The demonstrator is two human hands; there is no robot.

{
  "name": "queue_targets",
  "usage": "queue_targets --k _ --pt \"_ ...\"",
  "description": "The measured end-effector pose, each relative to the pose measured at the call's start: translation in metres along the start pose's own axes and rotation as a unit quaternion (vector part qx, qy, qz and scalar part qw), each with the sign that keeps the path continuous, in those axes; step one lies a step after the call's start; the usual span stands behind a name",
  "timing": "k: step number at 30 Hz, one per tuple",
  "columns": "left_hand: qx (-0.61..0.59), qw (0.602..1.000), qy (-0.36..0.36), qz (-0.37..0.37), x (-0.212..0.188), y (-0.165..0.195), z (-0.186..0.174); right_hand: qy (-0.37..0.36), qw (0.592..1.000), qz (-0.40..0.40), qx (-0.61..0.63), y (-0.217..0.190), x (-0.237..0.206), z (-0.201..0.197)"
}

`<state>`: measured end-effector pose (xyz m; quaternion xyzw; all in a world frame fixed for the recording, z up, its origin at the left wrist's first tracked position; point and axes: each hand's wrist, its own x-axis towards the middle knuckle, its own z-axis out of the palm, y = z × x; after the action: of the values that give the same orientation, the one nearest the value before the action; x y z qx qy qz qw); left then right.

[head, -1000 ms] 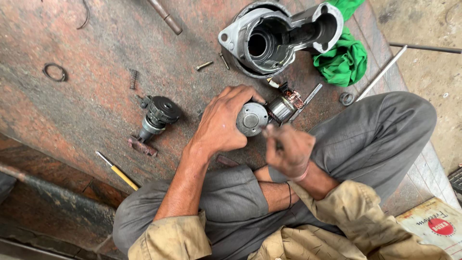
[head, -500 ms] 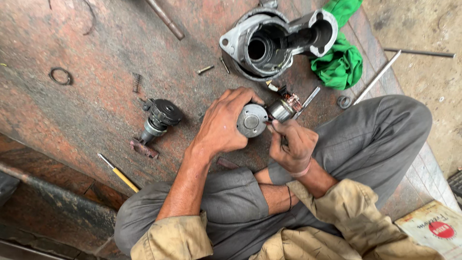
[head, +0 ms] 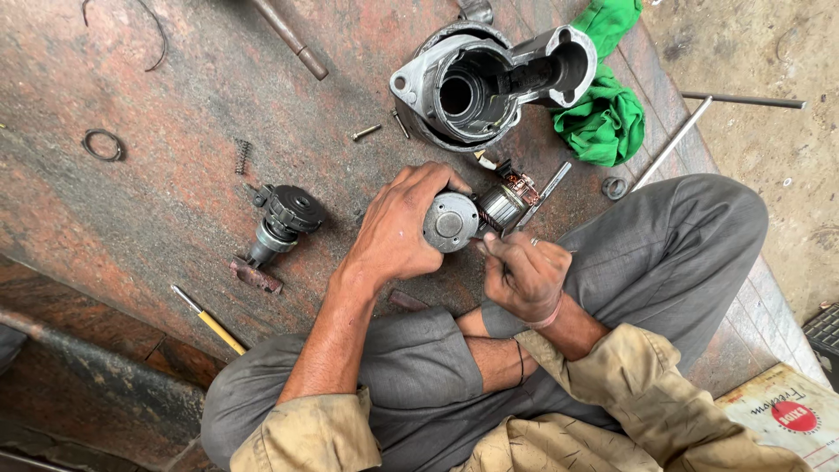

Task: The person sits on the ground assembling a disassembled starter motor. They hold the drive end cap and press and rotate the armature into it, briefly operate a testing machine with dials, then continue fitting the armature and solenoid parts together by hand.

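- The left hand [head: 398, 229] is wrapped around a small round motor part [head: 463, 218], fingers curled over its top and thumb under it, so the flat grey end cap faces up at the camera.
- That motor part sits just above the person's lap, right below the big grey housing [head: 489, 83], with its copper windings poking out on the side away from the left hand.
- The right hand [head: 523, 275] is bunched up with fingertips pinched together right at the motor part's copper end; can't tell what, if anything, it's pinching.
- The housing lies on the rusty red table [head: 175, 105] with its open mouth up, and a green rag [head: 607, 118] is touching its right side.
- 2 small bolts [head: 367, 132] lie just left of the housing.
- Further left of the motor part there's a black gear piece [head: 284, 218] lying on its side, with a little spring [head: 242, 156] above it.
- A yellow-handled screwdriver [head: 210, 321] is below that gear piece, near the person's knee.
- A long metal rod [head: 669, 144] lies to the right of the rag.
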<state>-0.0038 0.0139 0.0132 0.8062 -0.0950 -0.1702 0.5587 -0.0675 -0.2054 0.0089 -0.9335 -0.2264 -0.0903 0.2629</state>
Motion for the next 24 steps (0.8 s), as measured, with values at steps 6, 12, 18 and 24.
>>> queue_targets --k 6,12,18,24 --pt "0.004 1.0 -0.009 0.011 0.0 -0.002 0.0 -0.008 1.0 0.016 -0.003 -0.004 0.0 -0.001" --pt "0.01 1.0 -0.022 -0.01 -0.003 -0.003 0.0 -0.017 0.997 0.053 0.053 -0.007 0.005 0.0" --pt "-0.002 1.0 -0.006 0.0 -0.001 0.009 -0.007 -0.005 0.98 0.169 0.11 -0.016 -0.001 -0.017" --pt "0.105 0.992 -0.062 -0.021 -0.006 0.014 -0.011 -0.025 0.95 0.26 0.173 -0.01 0.001 -0.034"
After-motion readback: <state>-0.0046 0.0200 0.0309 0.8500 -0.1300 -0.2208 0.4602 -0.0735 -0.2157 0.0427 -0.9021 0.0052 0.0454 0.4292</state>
